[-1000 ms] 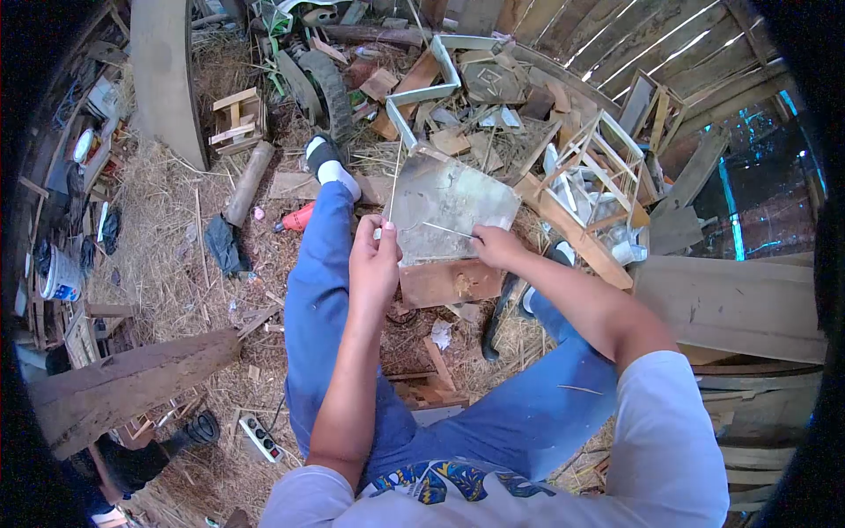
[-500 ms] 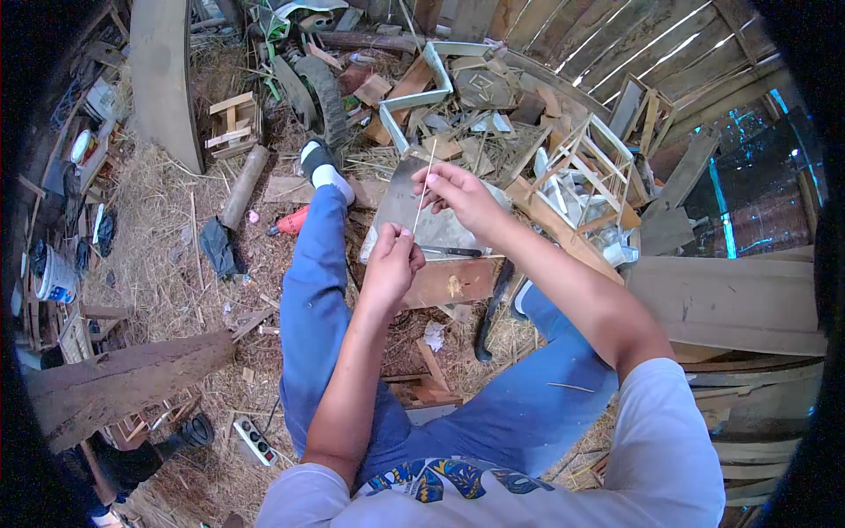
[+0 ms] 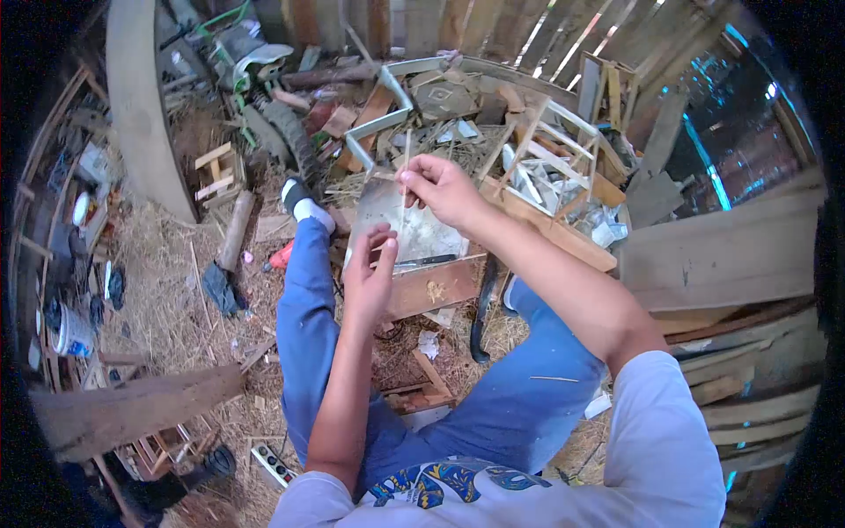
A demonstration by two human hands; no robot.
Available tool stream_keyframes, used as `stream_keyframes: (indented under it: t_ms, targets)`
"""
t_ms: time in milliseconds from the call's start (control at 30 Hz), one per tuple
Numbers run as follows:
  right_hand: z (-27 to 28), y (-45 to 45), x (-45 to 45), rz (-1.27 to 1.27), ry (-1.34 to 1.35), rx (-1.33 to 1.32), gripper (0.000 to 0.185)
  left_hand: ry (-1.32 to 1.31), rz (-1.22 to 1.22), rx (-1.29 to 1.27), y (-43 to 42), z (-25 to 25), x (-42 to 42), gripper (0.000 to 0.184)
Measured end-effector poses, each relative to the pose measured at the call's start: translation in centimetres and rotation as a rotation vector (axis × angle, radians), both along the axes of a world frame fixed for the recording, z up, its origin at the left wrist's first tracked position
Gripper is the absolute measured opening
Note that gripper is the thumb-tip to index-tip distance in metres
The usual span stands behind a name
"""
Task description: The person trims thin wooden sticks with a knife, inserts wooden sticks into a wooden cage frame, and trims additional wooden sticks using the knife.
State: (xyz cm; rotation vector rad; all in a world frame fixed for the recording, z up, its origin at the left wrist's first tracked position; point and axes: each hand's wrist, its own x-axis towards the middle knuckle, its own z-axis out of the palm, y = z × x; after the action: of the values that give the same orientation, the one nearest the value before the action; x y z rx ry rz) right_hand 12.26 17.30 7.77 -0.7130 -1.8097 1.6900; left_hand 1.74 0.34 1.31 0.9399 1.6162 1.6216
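My right hand [image 3: 438, 189] pinches a thin wooden stick [image 3: 407, 145] between thumb and fingers. The stick stands nearly upright in view, its top jutting above my fingertips. Below and to the left, my left hand [image 3: 367, 277] is raised with thumb and fingers apart, holding nothing. Both hands are over a worn grey board [image 3: 380, 202] set between my legs. A knife with a dark handle [image 3: 431, 260] lies near the front edge of that board. Right of it, a black curved handle [image 3: 481, 317] leans downward.
A small frame of wooden slats [image 3: 563, 154] stands among scrap wood at the right. A red tool [image 3: 282, 255] lies by my left leg. A power strip [image 3: 272, 465], a white bucket [image 3: 72, 333] and a thick plank [image 3: 141, 409] are at the left, on straw.
My left hand has let go of the stick's lower end and opened, moving slightly left and down. My right hand keeps hold of the stick. The view has shifted a little.
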Motion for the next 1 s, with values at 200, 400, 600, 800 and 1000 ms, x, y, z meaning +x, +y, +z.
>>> stream_keyframes:
  t_ms: [200,400,600,800,1000]
  targets:
    - [5.3,0.7,3.9,-0.168,0.244,-0.077,0.012,-0.028,-0.19,0.068,-1.0,4.6,4.1,0.017]
    - [10.4,5.6,11.1,-0.578,0.458,-0.104,0.018,-0.036,-0.321,0.009,0.5,7.0,7.1,0.017]
    - [4.9,13.3,19.9,-0.901,0.348,-0.145,0.023,0.074,-0.567,-0.153,5.9,6.3,9.6,0.019]
    - [-7.4,17.9,25.6,-1.139,-0.242,-0.018,0.021,0.149,-0.796,-0.329,14.4,4.1,13.2,0.023]
    - [-6.1,17.1,30.4,-1.184,-0.65,-0.15,0.033,0.544,-0.798,-0.131,25.2,1.8,16.2,0.024]
